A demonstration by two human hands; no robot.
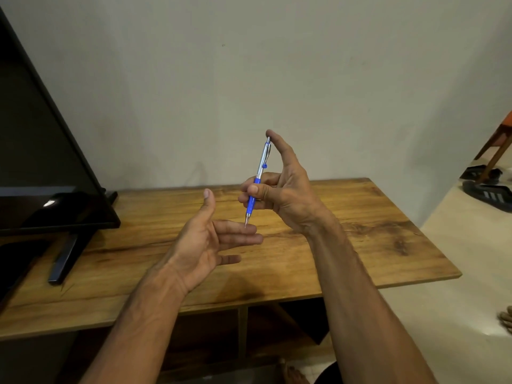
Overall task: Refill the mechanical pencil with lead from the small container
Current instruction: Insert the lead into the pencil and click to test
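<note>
head view: the right hand (279,189) holds the mechanical pencil (257,180) nearly upright above the wooden table (374,234), thumb and curled fingers pinching the blue grip section, index finger stretched up so its tip rests on the push button at the top. the metal tip points down and sits just at, maybe touching, the fingers of the left hand (210,239), which is spread wide, palm up, holding nothing i can make out. if a lead is showing at the tip, it is too thin to tell. the small container is not in sight anywhere on the table. a dark monitor (41,162) on its stand fills the left side.

judging by looks, the pencil is light, stiff plastic with a metal nose; the blue grip is the sure place to hold, since the smooth silver barrel would slip more easily. leads are brittle and hair-thin, so they likely want a gentle pinch near the middle and no sideways push, or they will snap.
</note>
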